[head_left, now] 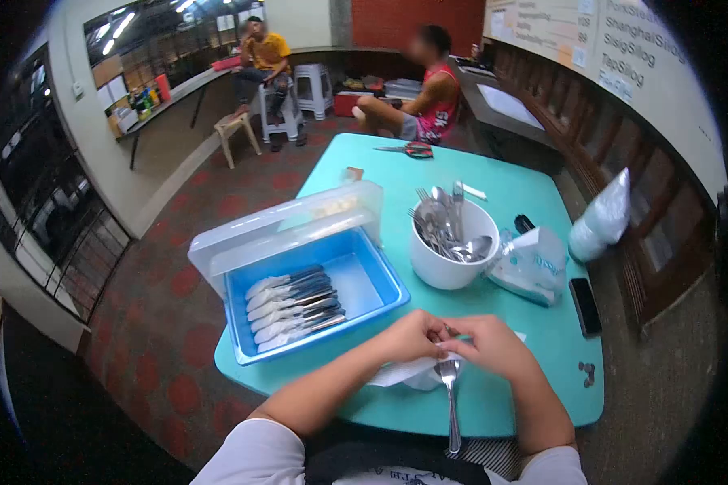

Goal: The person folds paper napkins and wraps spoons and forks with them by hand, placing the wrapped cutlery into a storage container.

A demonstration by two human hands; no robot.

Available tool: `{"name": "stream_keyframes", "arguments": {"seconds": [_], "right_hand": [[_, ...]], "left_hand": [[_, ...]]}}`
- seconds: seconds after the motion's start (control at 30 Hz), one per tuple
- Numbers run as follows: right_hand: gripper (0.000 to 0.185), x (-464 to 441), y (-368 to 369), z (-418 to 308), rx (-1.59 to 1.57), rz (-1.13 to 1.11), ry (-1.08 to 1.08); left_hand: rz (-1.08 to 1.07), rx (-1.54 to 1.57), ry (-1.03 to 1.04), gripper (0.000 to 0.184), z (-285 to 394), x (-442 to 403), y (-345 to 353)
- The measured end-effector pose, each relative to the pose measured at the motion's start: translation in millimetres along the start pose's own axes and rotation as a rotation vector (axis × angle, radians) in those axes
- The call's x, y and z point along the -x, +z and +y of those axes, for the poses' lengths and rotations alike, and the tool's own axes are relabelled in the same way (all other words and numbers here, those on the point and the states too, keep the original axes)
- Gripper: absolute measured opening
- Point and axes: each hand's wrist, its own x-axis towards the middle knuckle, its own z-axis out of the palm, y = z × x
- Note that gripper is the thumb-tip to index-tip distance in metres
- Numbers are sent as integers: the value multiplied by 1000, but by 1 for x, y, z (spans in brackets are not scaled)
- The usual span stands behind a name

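Note:
My left hand point(416, 335) and my right hand point(493, 343) meet near the table's front edge, fingertips pinched together on a white paper napkin point(404, 373). A fork point(452, 408) points toward me from under my fingers, its handle reaching past the table edge; its tine tips are hidden by the hands and paper. To the left stands a blue plastic box point(364, 275) with its translucent lid point(291, 226) raised. Inside lies a row of utensils point(295, 311) with one end wrapped in white paper. Beyond my hands is a white bucket point(449, 271) full of spoons and forks point(441, 222).
On the turquoise table point(510, 396) are a tissue pack point(534, 267), a phone point(585, 307), coins point(587, 374), scissors point(416, 150) and a plastic-wrapped roll point(598, 218). Two people sit farther back, one on a white stool point(271, 113). A menu board hangs at right.

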Motion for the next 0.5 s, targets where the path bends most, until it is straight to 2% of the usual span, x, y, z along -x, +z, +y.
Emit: {"name": "stream_keyframes", "arguments": {"seconds": [0.1, 0.2, 0.3, 0.5], "right_hand": [[28, -1, 7, 10, 59, -55, 69], [23, 3, 16, 26, 145, -69, 41], [22, 8, 20, 35, 193, -90, 79], [23, 22, 9, 55, 128, -123, 62]], "left_hand": [[-9, -54, -61, 11, -4, -4, 1], [12, -78, -132, 11, -11, -10, 5], [-30, -79, -116, 12, -22, -14, 5], [-103, -87, -183, 15, -16, -16, 7]]}}
